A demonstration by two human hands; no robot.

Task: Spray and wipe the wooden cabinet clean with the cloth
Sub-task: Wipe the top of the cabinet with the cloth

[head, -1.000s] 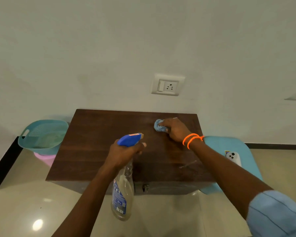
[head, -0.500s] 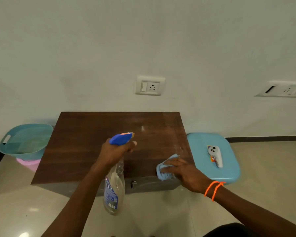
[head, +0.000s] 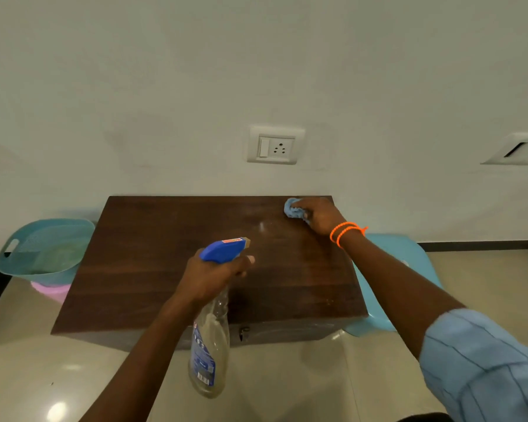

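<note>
The dark wooden cabinet (head: 153, 269) stands low against the white wall, its flat top facing me. My right hand (head: 320, 216), with orange bands on the wrist, presses a small bunched blue cloth (head: 294, 209) onto the top's far right corner. My left hand (head: 214, 275) grips the neck of a clear spray bottle (head: 209, 354) with a blue trigger head, held above the cabinet's front middle, nozzle pointing right and away. A faint wet sheen shows on the wood near the cloth.
A teal plastic basket (head: 43, 248) on a pink base sits left of the cabinet. A light blue stool (head: 409, 257) stands at the right, partly hidden by my right arm. A wall socket (head: 275, 146) is above the cabinet. Glossy tiled floor lies in front.
My right hand has moved the cloth from the front right edge of the top to its far right corner. The left hand has kept the bottle in about the same place.
</note>
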